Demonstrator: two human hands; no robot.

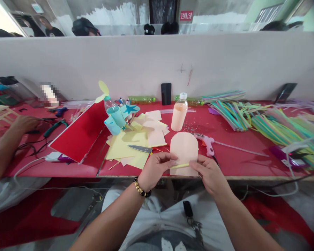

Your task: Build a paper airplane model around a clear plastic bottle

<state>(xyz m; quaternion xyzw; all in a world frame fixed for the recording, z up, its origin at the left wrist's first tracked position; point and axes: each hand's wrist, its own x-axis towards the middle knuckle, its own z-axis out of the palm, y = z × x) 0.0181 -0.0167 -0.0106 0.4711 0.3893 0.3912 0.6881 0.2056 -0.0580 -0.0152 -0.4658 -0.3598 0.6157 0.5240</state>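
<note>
Between both hands at the table's front edge is a thin yellow strip [181,165], level across the lower part of a peach card with a rounded top [184,148]. My left hand [157,168], with a beaded bracelet on the wrist, pinches the strip's left end. At the other end, the fingertips of my right hand [210,175] are closed on it. Whether the fingers also grip the card I cannot tell. Just right of the card lies a pink-and-white glue gun [208,144] with a long glue stick. Scissors [140,149] rest on yellow paper sheets [125,143] to the left.
A peach-wrapped bottle [179,113] stands behind the card. Left are a blue bottle craft [115,115] and a leaning red board [81,134]. Bundles of coloured tubes [232,113] lie to the right. Another person's arm [5,143] reaches in at far left.
</note>
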